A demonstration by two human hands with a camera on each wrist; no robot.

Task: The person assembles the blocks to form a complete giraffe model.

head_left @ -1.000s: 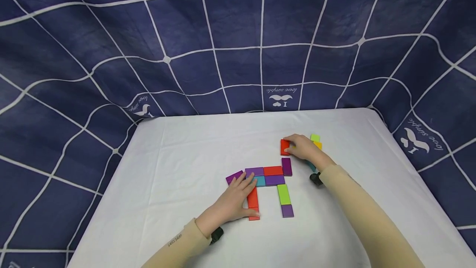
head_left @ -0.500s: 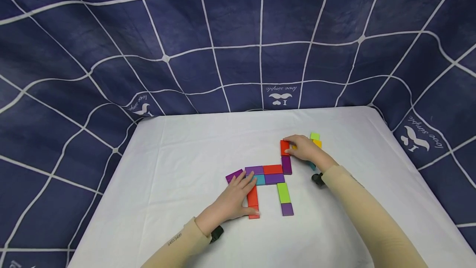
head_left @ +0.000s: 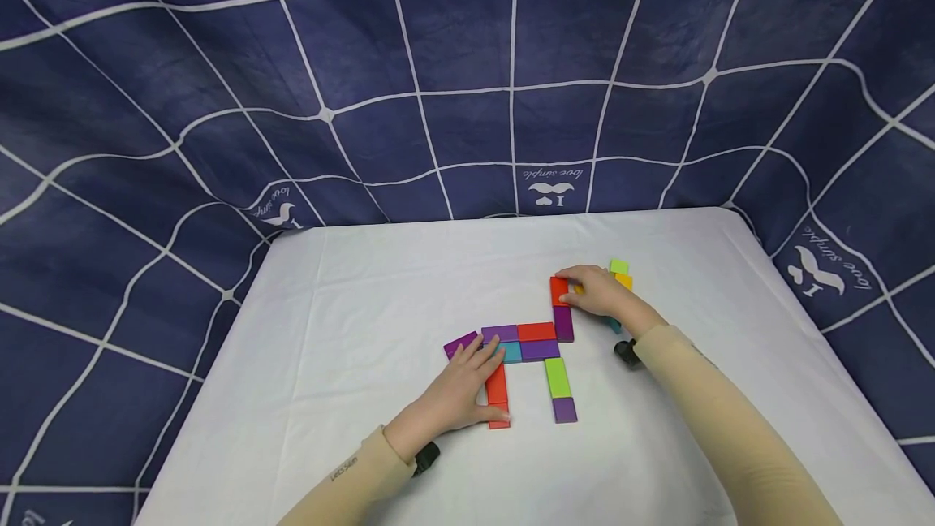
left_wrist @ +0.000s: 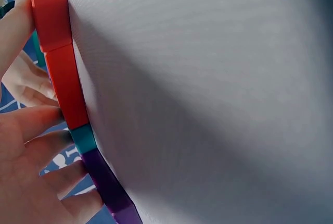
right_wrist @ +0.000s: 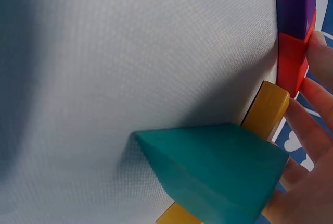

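My right hand (head_left: 595,291) pinches a red block (head_left: 558,291) between thumb and fingers. That block lies end to end with a dark purple block (head_left: 563,325), and the right wrist view shows the red block (right_wrist: 291,60) meeting the purple block (right_wrist: 296,5). Fingers spread, my left hand (head_left: 454,398) rests along the flat figure of coloured blocks. Its thumb is at the lower red block (left_wrist: 50,15), its fingertips at the teal block (left_wrist: 82,138) and the purple block (left_wrist: 104,177) beyond. A lime block (head_left: 557,378) and a small purple block (head_left: 565,410) form another leg.
Beside my right hand lie loose blocks: a lime block (head_left: 619,266), a yellow block (head_left: 624,281) and a teal block (right_wrist: 213,166), partly hidden under the hand in the head view. A white cloth (head_left: 351,291) covers the table; a navy checked curtain (head_left: 467,136) hangs behind.
My right hand has drawn the red block slightly toward me, so the gap to the dark purple block has closed. My left hand has stayed in place.
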